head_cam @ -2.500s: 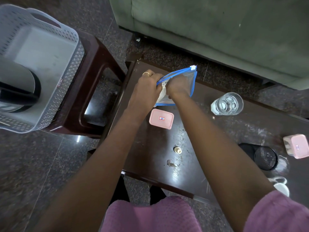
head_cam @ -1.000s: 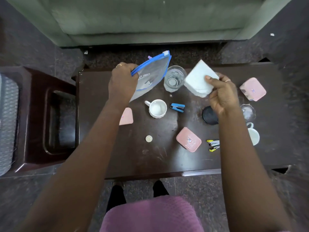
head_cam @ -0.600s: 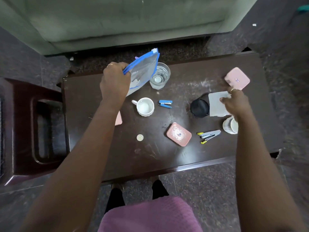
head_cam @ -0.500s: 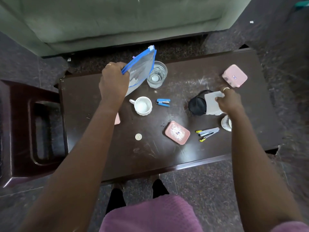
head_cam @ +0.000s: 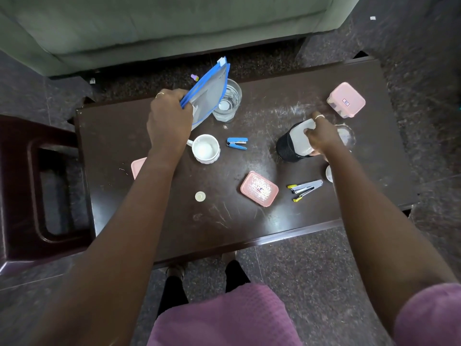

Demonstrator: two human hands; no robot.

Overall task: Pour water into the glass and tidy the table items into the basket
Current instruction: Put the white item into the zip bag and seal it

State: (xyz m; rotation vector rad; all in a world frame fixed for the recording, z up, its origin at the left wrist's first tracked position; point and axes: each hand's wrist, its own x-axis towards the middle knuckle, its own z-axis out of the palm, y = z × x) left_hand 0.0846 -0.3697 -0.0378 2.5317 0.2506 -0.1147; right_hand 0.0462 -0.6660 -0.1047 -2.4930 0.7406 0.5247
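My left hand grips a clear zip pouch with blue edges, held up above the dark table. Behind the pouch stands a glass with water. My right hand holds a white folded paper pad at the mouth of a black mesh cup. On the table lie a white mug, a blue stapler, a pink lid, a pink box, a silver stapler with yellow tips and a small round cap. The basket is out of view.
A dark stool stands left of the table. A green sofa runs along the far side. Another pink lid peeks from under my left forearm. A white cup edge and a glass dish sit by my right hand.
My right hand took the white pad out of the pouch, carried it right and lowered it to the black mesh cup. My left hand kept the pouch raised.
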